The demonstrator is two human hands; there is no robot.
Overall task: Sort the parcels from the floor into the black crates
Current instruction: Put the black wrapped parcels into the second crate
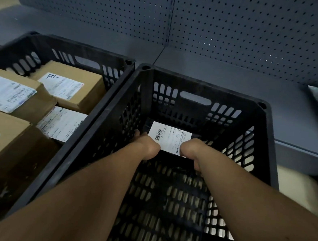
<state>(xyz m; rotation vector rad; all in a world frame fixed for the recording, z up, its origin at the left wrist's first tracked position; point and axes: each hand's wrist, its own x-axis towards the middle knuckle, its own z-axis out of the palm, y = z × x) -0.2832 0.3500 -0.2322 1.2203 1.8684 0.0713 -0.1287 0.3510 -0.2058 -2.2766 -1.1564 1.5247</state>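
White shipping label (169, 138) on the dark parcel in the right crate (262, 139): barcode and printed lines, too small to read. Labels on the cardboard boxes in the left crate (128, 65): one (60, 86) bears a handwritten black mark, not legible; the others (8, 93) (62, 125) carry barcodes and fine print, unreadable.

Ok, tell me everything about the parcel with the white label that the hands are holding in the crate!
The parcel is dark and flat, hard to tell from the black crate around it. A white label with a barcode and small print covers its top. It sits low, near the crate's far wall. The left hand and right hand grip its near edge. Whether it rests on the bottom cannot be told.
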